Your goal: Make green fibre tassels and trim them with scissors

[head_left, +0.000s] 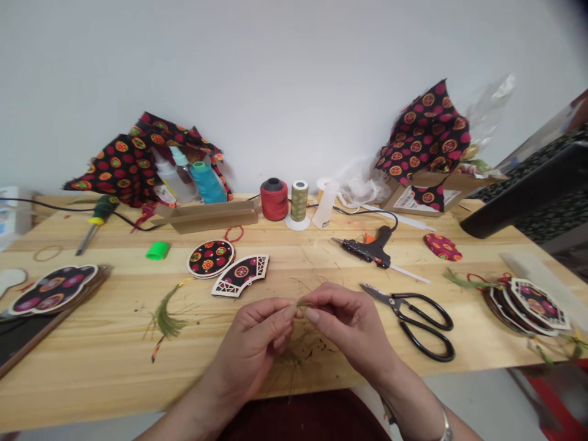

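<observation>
My left hand (260, 334) and my right hand (349, 324) meet above the front of the table, thumbs and fingertips pinched together. Between them they hold a small bunch of olive-green thread (301, 303), mostly covered by the fingers. Loose strands hang and lie below it. Just beyond my left hand lie a fan-shaped patterned piece (241, 277) and a round one (211, 258). An olive tassel (169, 315) rests to the left. Black-handled scissors (413, 315) lie part open beside my right hand.
At the back stand a red thread cone (274, 199), an olive thread spool (300, 203) and a white bottle (325, 205). A black glue gun (374, 246) lies behind the scissors. Stacked patterned pieces (528, 306) sit at right; a screwdriver (97, 223) lies at left.
</observation>
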A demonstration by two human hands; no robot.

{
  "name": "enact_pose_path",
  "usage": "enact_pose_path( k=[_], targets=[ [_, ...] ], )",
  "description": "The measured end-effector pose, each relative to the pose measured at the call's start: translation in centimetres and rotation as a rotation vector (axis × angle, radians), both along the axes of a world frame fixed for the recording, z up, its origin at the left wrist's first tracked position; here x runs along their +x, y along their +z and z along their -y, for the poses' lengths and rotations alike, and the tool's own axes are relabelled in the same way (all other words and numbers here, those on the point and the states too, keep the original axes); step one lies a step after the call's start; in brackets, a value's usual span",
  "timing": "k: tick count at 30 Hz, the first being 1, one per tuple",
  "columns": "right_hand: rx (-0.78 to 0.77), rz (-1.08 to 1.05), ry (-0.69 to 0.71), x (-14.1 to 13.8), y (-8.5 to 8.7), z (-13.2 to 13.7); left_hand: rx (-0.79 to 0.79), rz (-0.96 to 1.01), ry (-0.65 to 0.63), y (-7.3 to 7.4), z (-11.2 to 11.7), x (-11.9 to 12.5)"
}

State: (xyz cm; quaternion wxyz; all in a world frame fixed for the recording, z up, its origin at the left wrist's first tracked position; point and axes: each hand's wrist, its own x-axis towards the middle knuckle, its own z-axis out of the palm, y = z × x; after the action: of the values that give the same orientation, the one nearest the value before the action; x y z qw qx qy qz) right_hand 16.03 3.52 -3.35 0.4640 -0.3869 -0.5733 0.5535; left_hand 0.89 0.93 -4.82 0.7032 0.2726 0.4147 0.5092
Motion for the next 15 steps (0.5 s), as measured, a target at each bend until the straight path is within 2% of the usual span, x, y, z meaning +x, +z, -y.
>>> enact_pose_path(
  k=[6, 15],
  targets=[
    [-0.015, 0.050, -0.068, -0.19, -0.44, -0.18, 0.013, -0.028, -0.005, 0.00, 0.02, 0.07],
    [-0.039, 0.070, -0.079, 0.02, -0.50, -0.28, 0.023, -0.051, -0.029, -0.13, 0.07, 0.20]
  ],
)
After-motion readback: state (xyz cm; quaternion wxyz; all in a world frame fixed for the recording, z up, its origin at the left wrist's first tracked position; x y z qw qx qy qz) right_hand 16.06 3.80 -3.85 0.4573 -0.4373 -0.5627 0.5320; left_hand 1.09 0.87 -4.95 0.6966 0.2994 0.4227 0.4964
